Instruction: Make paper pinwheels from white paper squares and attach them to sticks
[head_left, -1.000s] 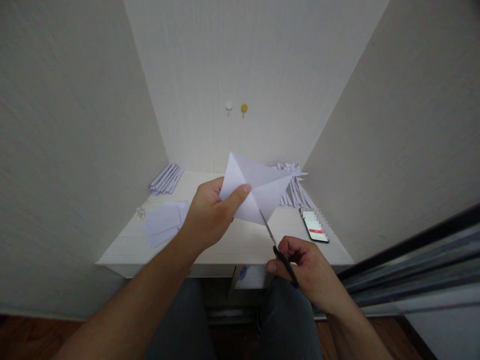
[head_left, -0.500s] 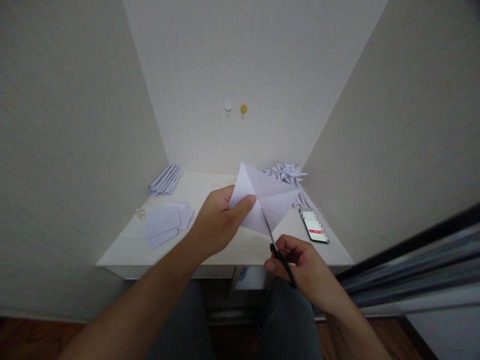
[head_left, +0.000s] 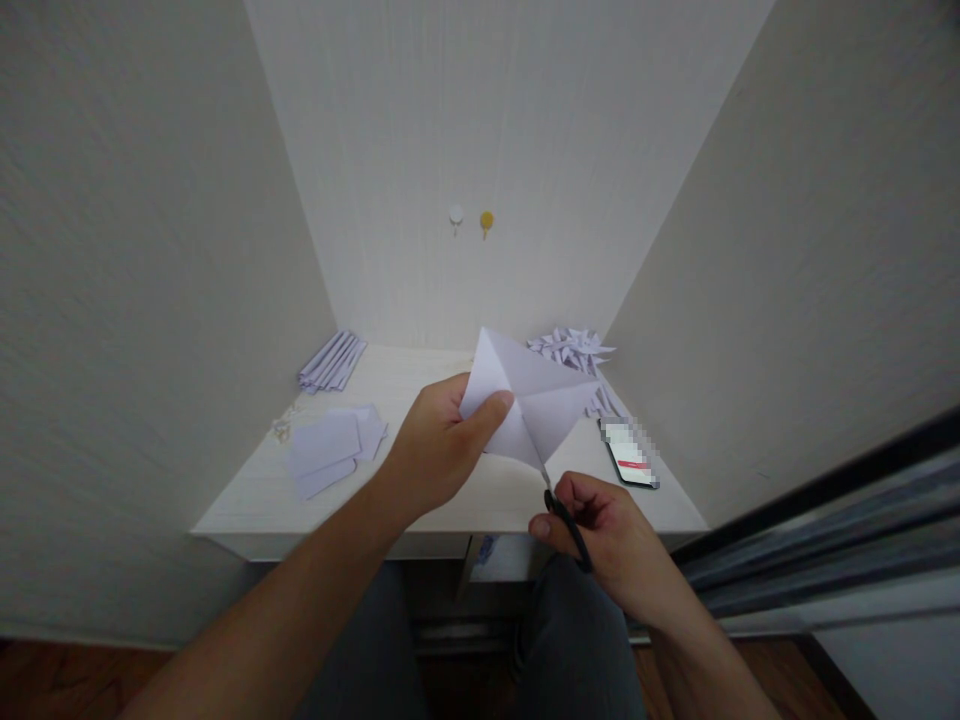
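Note:
My left hand pinches a creased sheet of white paper by its left side, the thumb on top near the middle where the folds meet. The paper is held up above the table. In my right hand is a pair of black-handled scissors, with fingers and thumb closed around the handles. The blades point up and away into the paper's lower edge, along a crease running toward the middle. Most of the blade length is hidden by the paper.
Flat paper pieces lie at the left of the white table, with folded paper strips behind them. Pointed folded papers are heaped at the back right. A phone lies near the right edge. Two hooks are on the wall.
The scissors' blades have gone from showing over the paper to mostly hidden, with only a short part visible below its edge. Both hands have barely moved.

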